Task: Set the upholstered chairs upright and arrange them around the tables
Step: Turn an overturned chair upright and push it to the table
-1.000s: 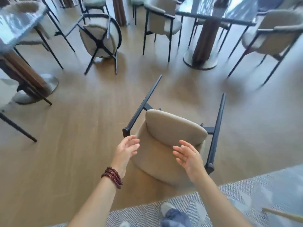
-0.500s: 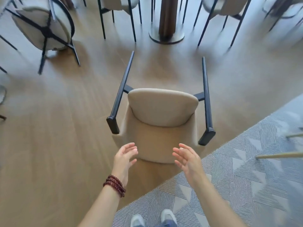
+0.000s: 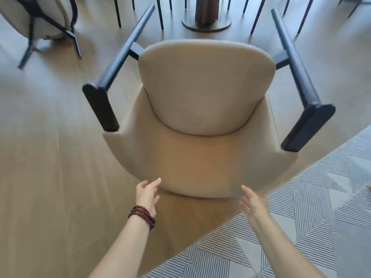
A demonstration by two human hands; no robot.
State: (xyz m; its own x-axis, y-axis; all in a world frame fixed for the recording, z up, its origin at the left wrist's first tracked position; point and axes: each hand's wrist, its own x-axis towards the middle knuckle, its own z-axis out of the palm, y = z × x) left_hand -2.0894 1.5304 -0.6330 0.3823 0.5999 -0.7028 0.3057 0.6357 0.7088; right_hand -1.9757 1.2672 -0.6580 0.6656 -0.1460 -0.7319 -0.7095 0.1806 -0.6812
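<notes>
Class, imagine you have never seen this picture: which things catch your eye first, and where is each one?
A beige chair lies tipped over on the wooden floor in the middle, dark legs pointing toward a table base. Below it, a left hand with a red bracelet and a right hand reach open toward its near edge. A second tipped chair lies top left.

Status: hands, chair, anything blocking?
Left hand, right hand open by the chair, no grip. It lies on its back, legs pointing away. Second tipped chair far left; table base ahead.
</notes>
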